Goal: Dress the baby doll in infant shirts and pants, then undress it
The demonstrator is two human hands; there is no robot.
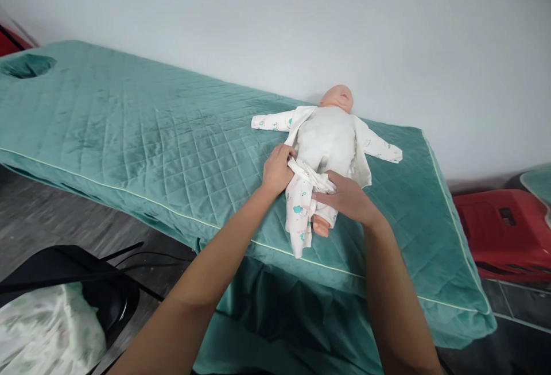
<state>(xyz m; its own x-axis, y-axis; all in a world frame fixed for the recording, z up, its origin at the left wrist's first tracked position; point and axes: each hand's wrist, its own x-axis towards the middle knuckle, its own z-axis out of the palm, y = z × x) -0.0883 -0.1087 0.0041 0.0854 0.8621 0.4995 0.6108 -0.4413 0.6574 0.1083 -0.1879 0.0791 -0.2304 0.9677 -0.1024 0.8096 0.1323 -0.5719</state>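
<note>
A baby doll (328, 134) lies on its back on the green quilted bed, its head toward the wall. It wears a white printed jacket (381, 144) that hangs open at the front, with both sleeves spread out. Printed baby trousers (298, 208) are bunched around the doll's legs, and one foot shows at a leg opening. My left hand (279, 169) is closed on the waistband at the doll's left-hand side in view. Across from it, my right hand (346, 196) grips the bunched waistband on the other side, its fingertips partly hidden by cloth.
The green bed (142, 128) runs along a white wall, with a face hole (28, 66) at its far left. A red plastic chair (503, 234) stands beyond the right end. At lower left, a black chair (116, 300) holds a printed cloth (51, 329).
</note>
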